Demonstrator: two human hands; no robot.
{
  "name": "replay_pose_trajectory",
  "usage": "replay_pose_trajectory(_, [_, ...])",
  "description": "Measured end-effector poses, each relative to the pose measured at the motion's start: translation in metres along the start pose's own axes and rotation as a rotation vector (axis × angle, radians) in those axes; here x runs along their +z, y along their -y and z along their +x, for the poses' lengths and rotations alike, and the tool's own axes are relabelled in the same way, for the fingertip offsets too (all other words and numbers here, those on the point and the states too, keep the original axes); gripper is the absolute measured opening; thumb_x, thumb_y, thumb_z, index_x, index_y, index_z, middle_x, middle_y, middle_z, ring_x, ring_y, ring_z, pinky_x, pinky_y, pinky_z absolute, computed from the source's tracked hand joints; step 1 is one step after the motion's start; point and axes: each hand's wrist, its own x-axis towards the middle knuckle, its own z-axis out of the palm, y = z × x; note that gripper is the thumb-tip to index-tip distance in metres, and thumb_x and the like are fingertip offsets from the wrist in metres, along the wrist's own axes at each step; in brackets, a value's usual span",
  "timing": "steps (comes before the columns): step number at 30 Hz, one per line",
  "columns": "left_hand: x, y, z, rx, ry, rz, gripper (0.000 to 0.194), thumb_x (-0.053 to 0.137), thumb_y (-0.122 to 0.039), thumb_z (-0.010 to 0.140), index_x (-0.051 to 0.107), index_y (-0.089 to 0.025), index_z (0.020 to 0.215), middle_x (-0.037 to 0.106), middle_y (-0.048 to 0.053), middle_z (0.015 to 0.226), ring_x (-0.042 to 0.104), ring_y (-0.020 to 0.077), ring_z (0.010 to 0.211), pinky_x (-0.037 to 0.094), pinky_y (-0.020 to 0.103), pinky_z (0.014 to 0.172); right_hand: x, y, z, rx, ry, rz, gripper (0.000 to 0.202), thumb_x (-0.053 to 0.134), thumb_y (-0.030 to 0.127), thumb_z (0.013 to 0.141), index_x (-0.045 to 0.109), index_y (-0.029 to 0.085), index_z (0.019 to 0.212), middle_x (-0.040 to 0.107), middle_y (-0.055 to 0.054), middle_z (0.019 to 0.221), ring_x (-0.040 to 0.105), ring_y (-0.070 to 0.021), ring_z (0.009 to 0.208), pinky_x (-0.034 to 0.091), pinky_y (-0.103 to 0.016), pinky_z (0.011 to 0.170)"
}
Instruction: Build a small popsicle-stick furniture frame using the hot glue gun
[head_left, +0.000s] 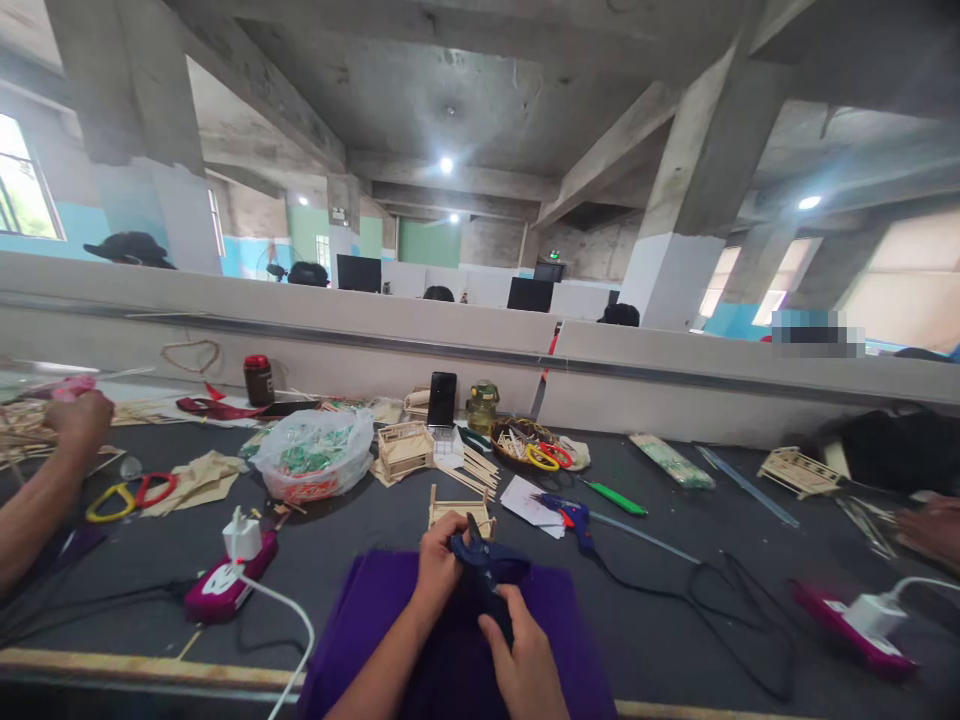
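My left hand point(437, 563) and my right hand point(525, 655) both grip a dark blue glue gun point(486, 575) over a purple cloth point(375, 640) at the table's front edge. The gun's nozzle points away from me toward a small wooden stick frame point(460, 508) just beyond my left hand. A second blue glue gun point(571, 516) lies on the dark table point(675, 620) to the right, its black cord trailing off.
A plastic bag of green pieces point(315, 455), a stick-built box point(405, 447), a black phone point(442, 398), a basket with scissors point(536, 447) and a green knife point(616, 498) sit beyond. Pink power strips point(229, 583) point(855, 625) lie at both sides. Other people's hands point(79, 418) point(930, 528) rest at the edges.
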Motion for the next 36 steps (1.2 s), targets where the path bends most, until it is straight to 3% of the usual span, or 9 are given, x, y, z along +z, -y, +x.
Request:
replay_pose_trajectory(5, [0.002, 0.010, -0.002, -0.047, 0.011, 0.000, 0.021, 0.054, -0.030, 0.080, 0.063, -0.016, 0.068, 0.061, 0.002, 0.067, 0.053, 0.0143, 0.064, 0.039, 0.023, 0.061, 0.000, 0.003, 0.008, -0.068, -0.086, -0.207, 0.020, 0.051, 0.040, 0.085, 0.058, 0.022, 0.089, 0.068, -0.004, 0.086, 0.064, -0.0214, 0.081, 0.047, -0.028, 0.075])
replay_pose_trajectory(8, [0.001, 0.015, -0.004, -0.081, -0.006, 0.032, 0.021, 0.055, -0.032, 0.081, 0.065, -0.016, 0.072, 0.062, 0.002, 0.068, 0.053, 0.0144, 0.064, 0.038, 0.022, 0.059, -0.004, -0.003, 0.011, -0.002, -0.167, -0.207, 0.025, 0.048, 0.045, 0.086, 0.056, 0.021, 0.091, 0.068, -0.004, 0.081, 0.065, -0.0206, 0.074, 0.048, -0.027, 0.068])
replay_pose_trajectory(13, [0.002, 0.016, -0.007, -0.121, -0.035, 0.060, 0.023, 0.056, -0.035, 0.081, 0.066, -0.016, 0.073, 0.062, 0.002, 0.068, 0.053, 0.0145, 0.063, 0.038, 0.022, 0.058, -0.013, -0.012, 0.005, 0.033, -0.123, -0.194, 0.035, 0.043, 0.049, 0.088, 0.056, 0.020, 0.101, 0.070, -0.009, 0.097, 0.067, -0.0225, 0.090, 0.049, -0.029, 0.078])
replay_pose_trajectory(17, [0.004, 0.010, -0.016, -0.183, -0.050, 0.034, 0.023, 0.059, -0.037, 0.078, 0.068, -0.017, 0.071, 0.062, 0.002, 0.065, 0.052, 0.0145, 0.059, 0.038, 0.022, 0.055, -0.021, -0.011, -0.012, 0.054, -0.068, -0.243, 0.036, 0.043, 0.052, 0.087, 0.056, 0.022, 0.102, 0.072, -0.007, 0.091, 0.068, -0.0243, 0.087, 0.050, -0.028, 0.071])
replay_pose_trajectory(21, [0.000, -0.004, -0.041, -0.200, -0.038, 0.056, 0.022, 0.059, -0.037, 0.079, 0.068, -0.018, 0.073, 0.063, 0.002, 0.068, 0.053, 0.0145, 0.061, 0.037, 0.021, 0.055, -0.025, -0.013, -0.036, 0.049, -0.083, -0.248, 0.033, 0.044, 0.056, 0.086, 0.057, 0.026, 0.091, 0.072, -0.003, 0.085, 0.069, -0.0237, 0.081, 0.050, -0.026, 0.064])
replay_pose_trajectory(25, [-0.007, -0.017, -0.056, -0.202, -0.073, 0.085, 0.023, 0.058, -0.038, 0.081, 0.068, -0.019, 0.073, 0.061, 0.001, 0.066, 0.052, 0.0144, 0.061, 0.037, 0.022, 0.056, -0.033, -0.021, -0.040, 0.058, -0.056, -0.239, 0.035, 0.044, 0.056, 0.086, 0.058, 0.026, 0.095, 0.072, -0.003, 0.088, 0.068, -0.0230, 0.085, 0.050, -0.025, 0.068])
replay_pose_trajectory(28, [-0.004, -0.016, -0.042, -0.167, -0.127, 0.044, 0.022, 0.060, -0.037, 0.079, 0.069, -0.018, 0.073, 0.064, 0.002, 0.070, 0.055, 0.0155, 0.065, 0.040, 0.022, 0.061, -0.041, -0.022, -0.024, 0.037, -0.140, -0.251, 0.045, 0.049, 0.059, 0.082, 0.059, 0.021, 0.104, 0.070, -0.009, 0.098, 0.066, -0.0257, 0.094, 0.051, -0.028, 0.075])
replay_pose_trajectory(31, [0.009, -0.009, -0.016, -0.151, -0.153, -0.072, 0.022, 0.062, -0.038, 0.077, 0.069, -0.017, 0.073, 0.065, 0.003, 0.071, 0.058, 0.0161, 0.066, 0.042, 0.023, 0.062, -0.045, -0.012, -0.002, -0.043, -0.169, -0.194, 0.039, 0.051, 0.054, 0.082, 0.061, 0.020, 0.099, 0.069, -0.009, 0.096, 0.065, -0.0245, 0.091, 0.051, -0.029, 0.077])
replay_pose_trajectory(36, [0.024, -0.004, 0.004, -0.329, -0.036, -0.422, 0.028, 0.068, -0.043, 0.070, 0.066, -0.014, 0.072, 0.065, 0.003, 0.066, 0.058, 0.0138, 0.055, 0.038, 0.020, 0.047, -0.038, 0.013, 0.016, -0.193, -0.083, -0.091, 0.027, 0.053, 0.037, 0.085, 0.059, 0.020, 0.104, 0.062, -0.007, 0.101, 0.060, -0.0213, 0.095, 0.049, -0.031, 0.084])
